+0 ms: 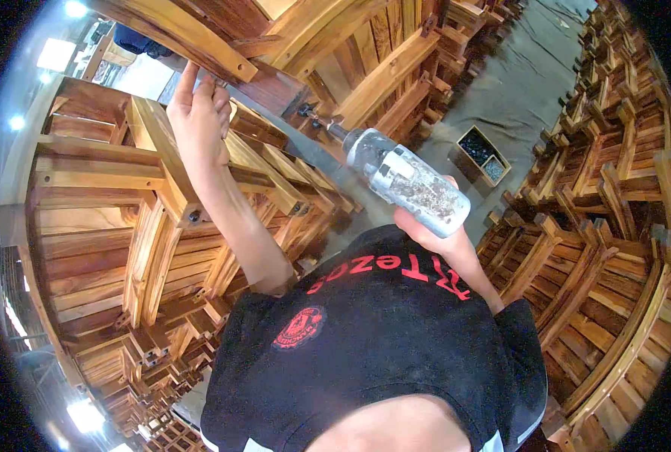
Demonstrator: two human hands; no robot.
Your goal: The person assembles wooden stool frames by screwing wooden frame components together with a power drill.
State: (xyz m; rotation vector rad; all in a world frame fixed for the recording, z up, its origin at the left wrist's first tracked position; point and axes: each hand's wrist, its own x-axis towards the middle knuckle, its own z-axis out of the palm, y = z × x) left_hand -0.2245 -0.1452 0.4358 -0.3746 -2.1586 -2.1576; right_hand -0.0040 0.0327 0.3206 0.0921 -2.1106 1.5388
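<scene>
The left hand (198, 113) is raised and lies against a wooden frame (162, 151), with the fingers stretched up to the slanted beam (177, 34) above it. The hand is half open and presses on the wood; it does not close around anything.

The right hand (433, 226) grips a grey drill (407, 181) from below, closed tight on its handle. The drill is tilted, and its tip points up and to the left, touching a dark bolt (309, 113) on the wood. The drill is between the two hands, nearer to the right one, and well apart from the left hand.

Many more wooden frames (606, 226) are stacked on both sides. A small box (484, 157) with dark parts stands on the grey floor (524, 83) beyond the drill.
</scene>
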